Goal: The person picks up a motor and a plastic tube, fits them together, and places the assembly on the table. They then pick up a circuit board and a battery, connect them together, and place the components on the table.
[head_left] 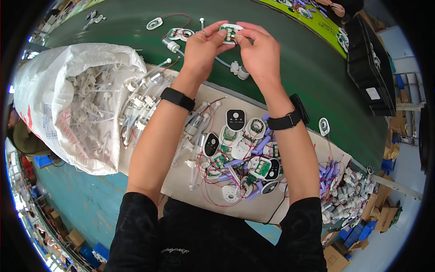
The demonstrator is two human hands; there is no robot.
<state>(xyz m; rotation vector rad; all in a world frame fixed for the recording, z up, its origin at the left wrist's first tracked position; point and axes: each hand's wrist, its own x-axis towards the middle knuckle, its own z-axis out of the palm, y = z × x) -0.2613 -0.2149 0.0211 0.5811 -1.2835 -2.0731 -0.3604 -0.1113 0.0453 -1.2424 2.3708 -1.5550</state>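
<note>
Both my hands grip a small white oval housing with a green circuit board over the green work surface. My left hand pinches its left side, thumb on the board. On the right edge, my right hand has its thumb and fingers closed, and the fingertips partly cover the board. Below the hands, a clear tube runs toward a white pump-like part. Left of my left hand lie a white cylindrical motor part and white ring-shaped housings.
A white woven sack spills white tube parts at left. A pile of oval housings, purple batteries and red wires covers the beige board between my forearms. More parts heap at right. A black crate stands far right.
</note>
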